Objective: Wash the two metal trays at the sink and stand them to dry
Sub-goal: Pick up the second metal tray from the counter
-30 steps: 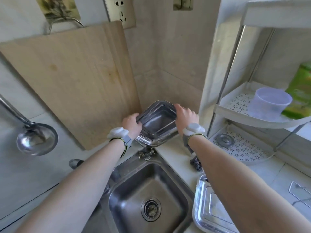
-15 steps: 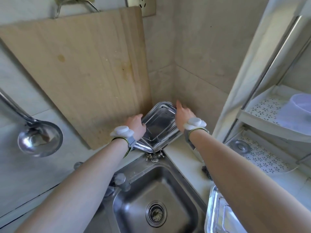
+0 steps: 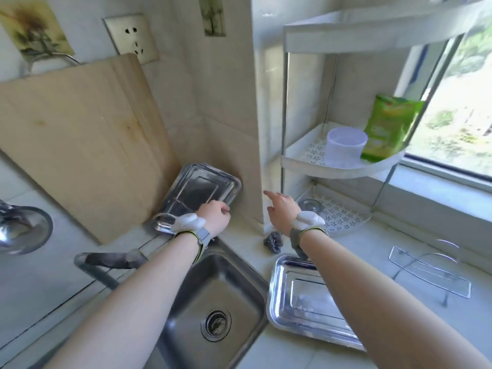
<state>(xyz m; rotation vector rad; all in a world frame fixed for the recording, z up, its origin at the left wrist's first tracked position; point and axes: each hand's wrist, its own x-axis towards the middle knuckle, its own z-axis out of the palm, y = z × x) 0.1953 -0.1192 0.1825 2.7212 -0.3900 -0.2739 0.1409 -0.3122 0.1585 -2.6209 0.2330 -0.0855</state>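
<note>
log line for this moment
left hand grips leaning tray | right hand open, free | second tray flat beside sink

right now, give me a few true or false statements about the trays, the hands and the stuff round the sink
1. A metal tray leans in the corner beside the wooden cutting board. True.
2. The right hand grips that tray. False: it is open and off the tray; the left hand holds the tray's lower edge.
3. The second tray lies inside the sink. False: it lies flat on the counter, right of the sink.
4. A steel scourer lies on the counter near the right wrist. True.
5. A plastic cup stands beside a green packet on the corner shelf. True.
</note>
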